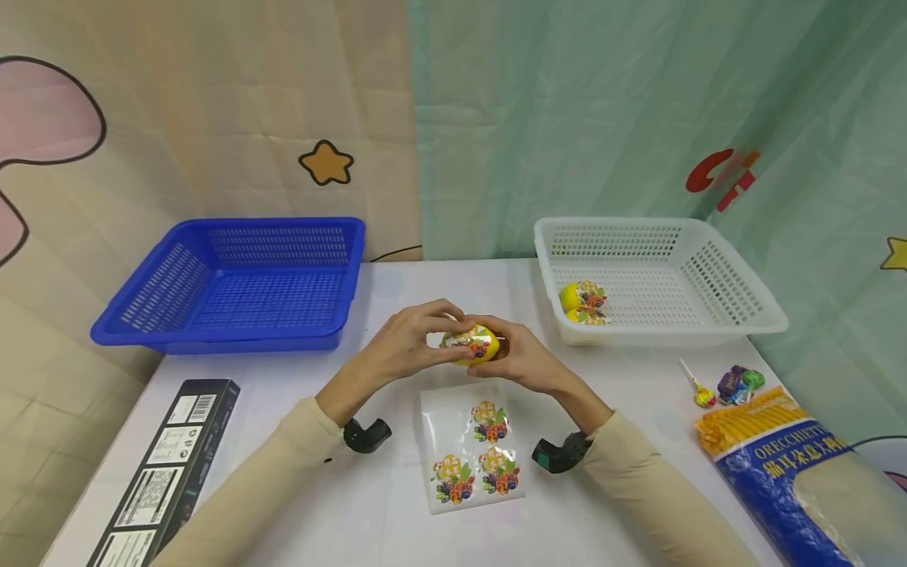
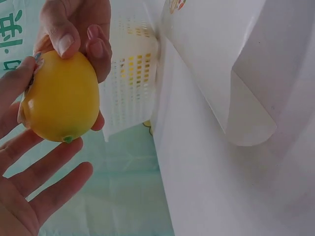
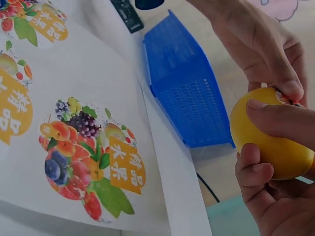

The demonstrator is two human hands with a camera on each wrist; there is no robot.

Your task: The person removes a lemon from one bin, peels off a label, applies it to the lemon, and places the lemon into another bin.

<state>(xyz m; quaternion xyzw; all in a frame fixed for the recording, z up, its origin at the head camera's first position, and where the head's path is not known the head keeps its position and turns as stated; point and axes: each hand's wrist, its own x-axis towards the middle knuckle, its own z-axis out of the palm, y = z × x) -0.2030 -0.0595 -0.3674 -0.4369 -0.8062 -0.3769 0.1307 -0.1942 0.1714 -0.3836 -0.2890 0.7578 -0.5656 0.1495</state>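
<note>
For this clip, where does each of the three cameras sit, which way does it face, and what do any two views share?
Head: worn above the table, looking forward and down; both sleeves, left hand and right hand holding a yellow lemon.
Left wrist: under the left hand, facing the white basket; both hands' fingers show.
Right wrist: beside the right hand, facing the blue basket and sticker sheet.
Shared: lemon appears in all three views.

- I am seeing a yellow lemon (image 1: 473,346) wearing a glossy sticker printed with many-coloured fruit.
- The sticker sheet (image 1: 473,450) is showing white, with three fruit stickers in red, purple, orange and green.
- One basket (image 1: 237,283) is looking blue, the other basket (image 1: 655,276) white.
- The table (image 1: 340,504) is showing white.
</note>
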